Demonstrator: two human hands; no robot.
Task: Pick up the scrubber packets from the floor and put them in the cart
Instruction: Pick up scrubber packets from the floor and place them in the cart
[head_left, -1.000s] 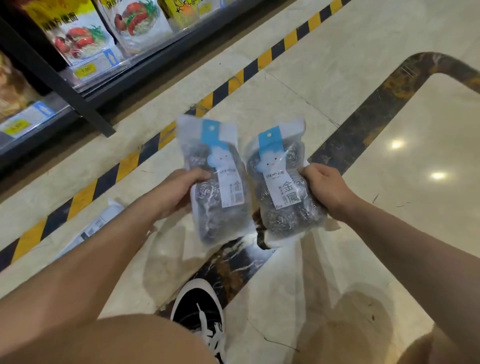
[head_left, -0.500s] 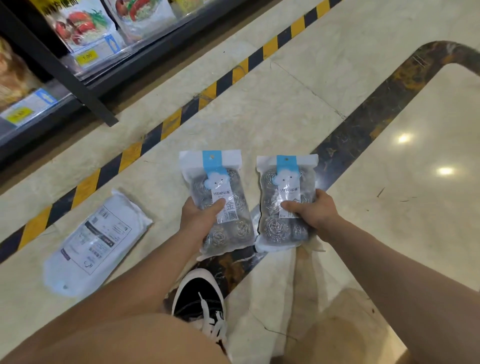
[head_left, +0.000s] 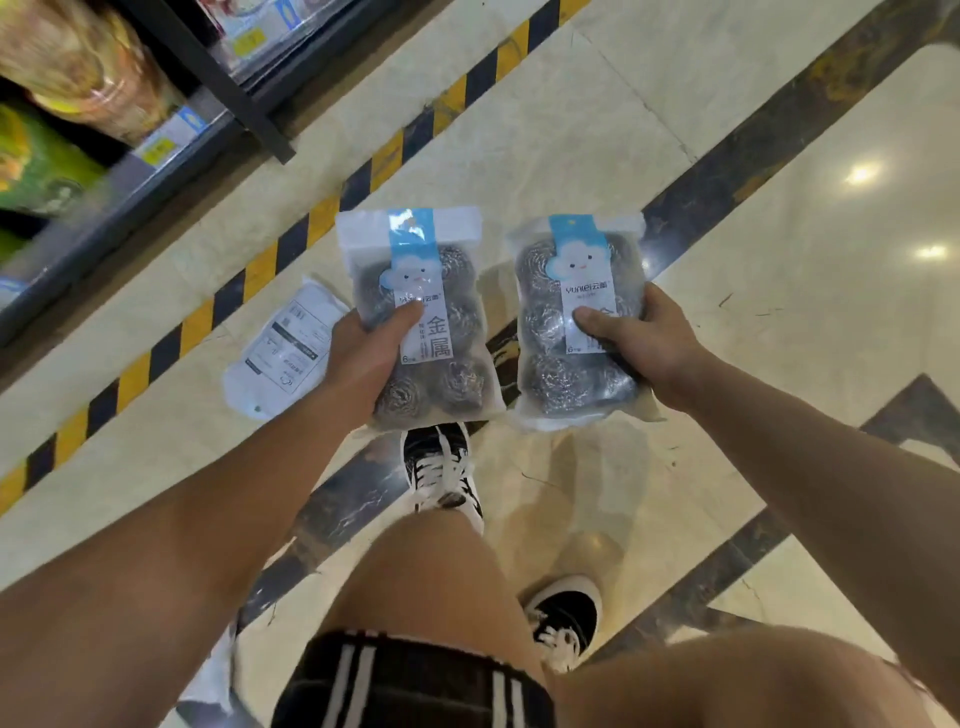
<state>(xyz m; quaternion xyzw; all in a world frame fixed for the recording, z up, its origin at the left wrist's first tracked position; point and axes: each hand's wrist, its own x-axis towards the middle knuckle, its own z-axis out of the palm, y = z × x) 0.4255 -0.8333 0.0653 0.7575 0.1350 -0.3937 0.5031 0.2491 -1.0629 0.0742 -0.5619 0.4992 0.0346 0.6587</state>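
Observation:
I hold two clear packets of steel-wool scrubbers with blue cloud labels, side by side above the floor. My left hand (head_left: 363, 353) grips the left packet (head_left: 436, 270) from its left edge, thumb across the front. The right packet (head_left: 566, 374) is gripped at its right edge by my right hand (head_left: 639, 338), thumb on the label. A third packet (head_left: 283, 353), white with its printed back up, lies on the floor to the left of my left hand. No cart is in view.
A store shelf (head_left: 156, 171) with packaged goods and price tags runs along the upper left. A yellow-and-black hazard stripe (head_left: 291, 244) crosses the marble floor beside it. My black-and-white shoes (head_left: 441, 467) stand below the packets.
The camera has risen and tilted down, so my legs and both shoes now show. Both hands keep their packets, which sit closer to my body. The white packet on the floor came into view.

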